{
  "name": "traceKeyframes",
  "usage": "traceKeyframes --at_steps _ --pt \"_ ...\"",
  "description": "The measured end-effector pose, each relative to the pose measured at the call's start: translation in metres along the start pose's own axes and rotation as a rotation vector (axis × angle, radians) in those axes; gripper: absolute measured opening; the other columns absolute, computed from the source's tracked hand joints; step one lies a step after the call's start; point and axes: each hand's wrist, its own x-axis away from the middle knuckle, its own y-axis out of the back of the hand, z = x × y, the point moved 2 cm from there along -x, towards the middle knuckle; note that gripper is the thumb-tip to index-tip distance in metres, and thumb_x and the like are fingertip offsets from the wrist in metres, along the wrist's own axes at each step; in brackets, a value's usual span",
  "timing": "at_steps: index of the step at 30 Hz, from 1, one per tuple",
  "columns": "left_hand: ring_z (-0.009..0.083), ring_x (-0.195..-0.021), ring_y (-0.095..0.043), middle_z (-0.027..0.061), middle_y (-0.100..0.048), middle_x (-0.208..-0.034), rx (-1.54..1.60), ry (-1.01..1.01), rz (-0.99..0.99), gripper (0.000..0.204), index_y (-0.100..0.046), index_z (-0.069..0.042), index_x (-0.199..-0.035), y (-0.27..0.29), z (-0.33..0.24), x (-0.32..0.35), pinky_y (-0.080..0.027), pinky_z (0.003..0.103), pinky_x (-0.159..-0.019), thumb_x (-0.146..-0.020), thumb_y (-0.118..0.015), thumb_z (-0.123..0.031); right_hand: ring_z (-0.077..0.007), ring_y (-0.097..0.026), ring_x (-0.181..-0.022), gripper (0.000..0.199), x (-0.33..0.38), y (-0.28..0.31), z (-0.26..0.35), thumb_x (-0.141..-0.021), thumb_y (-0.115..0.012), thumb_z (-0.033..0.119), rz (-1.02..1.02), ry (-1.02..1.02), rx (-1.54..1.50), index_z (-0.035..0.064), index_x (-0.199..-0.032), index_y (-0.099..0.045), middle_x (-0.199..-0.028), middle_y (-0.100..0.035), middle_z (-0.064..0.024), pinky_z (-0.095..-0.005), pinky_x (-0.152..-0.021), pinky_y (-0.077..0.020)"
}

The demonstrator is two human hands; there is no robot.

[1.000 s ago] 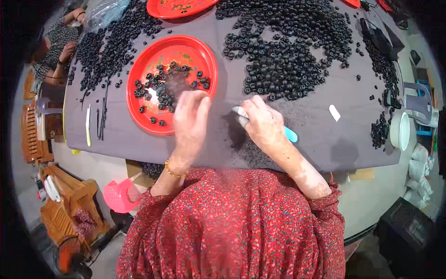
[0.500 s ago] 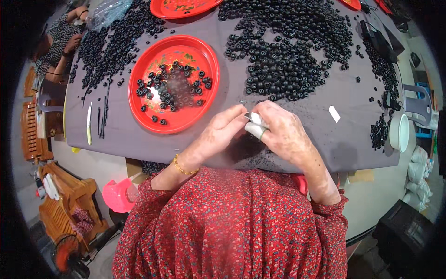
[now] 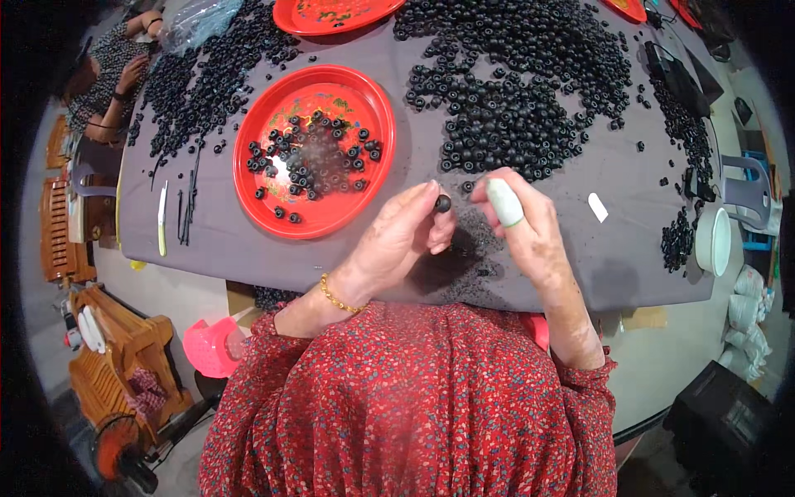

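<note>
Black bead (image 3: 443, 203) | round, long axis indiscernible | pinched at left hand (image 3: 403, 240) fingertips | right hand (image 3: 522, 228) beside, loosely curled, nothing held

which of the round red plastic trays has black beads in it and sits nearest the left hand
The whole round red tray just left of the left hand, scattered with black beads; the other red trays are cut off at the far edge.

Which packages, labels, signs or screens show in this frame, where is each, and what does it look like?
Clear crinkled plastic bag: far left end of the grey table, beside loose black rings.
Small white paper tag: on the grey cloth right of the right hand, a slanted rectangle.
No signs or screens can be made out.
</note>
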Motion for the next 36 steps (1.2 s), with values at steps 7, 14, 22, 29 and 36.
traceKeyframes --at_steps 7,14,22,29,36 --pt "0.0094 -0.054 -0.037 -0.0004 -0.04 -0.062 0.206 0.008 -0.094 0.032 -0.049 -0.008 -0.082 -0.015 0.002 -0.001 -0.034 0.024 -0.05 -0.097 -0.039 -0.034 -0.0237 -0.058 -0.057 0.011 0.013 -0.012 0.006 -0.081 -0.061 0.013 -0.274 0.374 0.449 0.0049 -0.085 -0.055 -0.065 -0.056 -0.0091 -0.0326 -0.053 -0.0446" --pt "0.006 -0.057 -0.043 -0.0014 -0.051 -0.071 0.198 0.02 -0.183 0.029 -0.056 -0.009 -0.096 -0.021 0.005 0.004 -0.035 0.021 -0.05 -0.095 -0.043 -0.035 -0.0246 -0.057 -0.057 0.036 0.014 -0.02 0.016 -0.069 -0.072 0.034 -0.309 0.519 0.614 0.0064 -0.081 -0.054 -0.064 -0.055 -0.0048 -0.035 -0.051 -0.0442" --pt "0.0051 -0.053 -0.038 -0.0032 -0.046 -0.065 0.195 0.019 -0.18 0.03 -0.054 -0.01 -0.095 -0.026 0.007 0.005 -0.033 0.022 -0.048 -0.095 -0.043 -0.038 -0.0239 -0.057 -0.057 0.029 0.015 -0.023 0.011 -0.07 -0.072 0.027 -0.359 0.518 0.652 0.0065 -0.078 -0.054 -0.064 -0.054 -0.0048 -0.0344 -0.051 -0.0433" --pt "0.0055 -0.052 -0.036 -0.0041 -0.043 -0.063 0.189 0.01 -0.188 0.031 -0.054 -0.011 -0.092 -0.027 0.008 0.005 -0.032 0.023 -0.048 -0.095 -0.042 -0.039 -0.0238 -0.056 -0.056 0.028 0.014 -0.024 0.011 -0.068 -0.073 0.025 -0.382 0.529 0.663 0.0065 -0.076 -0.053 -0.063 -0.054 -0.0042 -0.0346 -0.05 -0.0424" --pt "0.0053 -0.053 -0.035 -0.0053 -0.042 -0.062 0.2 0.003 -0.262 0.029 -0.056 -0.012 -0.088 -0.03 0.011 0.006 -0.03 0.022 -0.049 -0.094 -0.043 -0.038 -0.0237 -0.056 -0.056 0.026 0.011 -0.024 0.0 -0.067 -0.072 0.021 -0.363 0.541 0.7 0.0065 -0.075 -0.053 -0.063 -0.053 -0.0042 -0.0349 -0.049 -0.0419"
